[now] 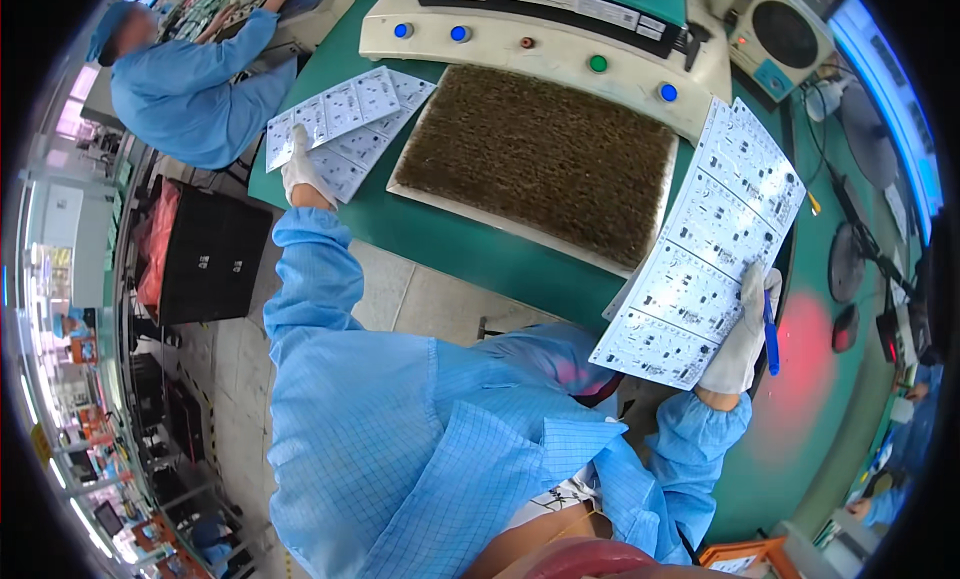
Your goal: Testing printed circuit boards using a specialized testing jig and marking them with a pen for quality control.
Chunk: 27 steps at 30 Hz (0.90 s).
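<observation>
White board (700, 239) on the right pokes out past the near edge of the green table (480, 269), with a strip of green showing before the brown mat (540, 159). Right hand (740, 329) grips that one (blue pen (771, 334) too); left hand (302, 169) pinches the upper of two overlapping boards (345, 109). Three blue buttons (460, 33), one green button (598, 64). Busy workshop; co-worker (195, 94) at upper left.
</observation>
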Tool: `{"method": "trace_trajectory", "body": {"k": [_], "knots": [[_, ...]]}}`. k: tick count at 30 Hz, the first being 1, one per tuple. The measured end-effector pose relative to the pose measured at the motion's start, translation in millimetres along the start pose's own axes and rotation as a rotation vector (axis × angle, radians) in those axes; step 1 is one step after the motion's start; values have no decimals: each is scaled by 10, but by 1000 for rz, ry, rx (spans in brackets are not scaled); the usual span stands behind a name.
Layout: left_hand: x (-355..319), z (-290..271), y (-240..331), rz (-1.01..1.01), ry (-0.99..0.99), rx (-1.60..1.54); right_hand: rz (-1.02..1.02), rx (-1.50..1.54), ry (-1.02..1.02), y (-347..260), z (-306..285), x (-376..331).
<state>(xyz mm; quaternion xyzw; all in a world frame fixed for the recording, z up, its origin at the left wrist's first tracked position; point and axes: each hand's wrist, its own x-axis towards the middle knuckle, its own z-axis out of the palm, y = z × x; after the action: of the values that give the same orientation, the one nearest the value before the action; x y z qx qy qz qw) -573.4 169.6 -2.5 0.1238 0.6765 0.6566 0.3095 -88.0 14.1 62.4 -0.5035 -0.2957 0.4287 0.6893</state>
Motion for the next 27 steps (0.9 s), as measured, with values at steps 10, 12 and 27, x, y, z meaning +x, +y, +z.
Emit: {"method": "trace_trajectory", "body": {"k": [10, 12, 27], "knots": [[1823, -860, 217, 77, -68, -591, 175, 67, -122, 285, 688, 476], [2037, -674, 59, 124, -149, -576, 14, -242, -160, 340, 724, 636], [483, 152, 889, -2265, 1515, -3530, -697, -783, -552, 375, 2018, 1207]]}}
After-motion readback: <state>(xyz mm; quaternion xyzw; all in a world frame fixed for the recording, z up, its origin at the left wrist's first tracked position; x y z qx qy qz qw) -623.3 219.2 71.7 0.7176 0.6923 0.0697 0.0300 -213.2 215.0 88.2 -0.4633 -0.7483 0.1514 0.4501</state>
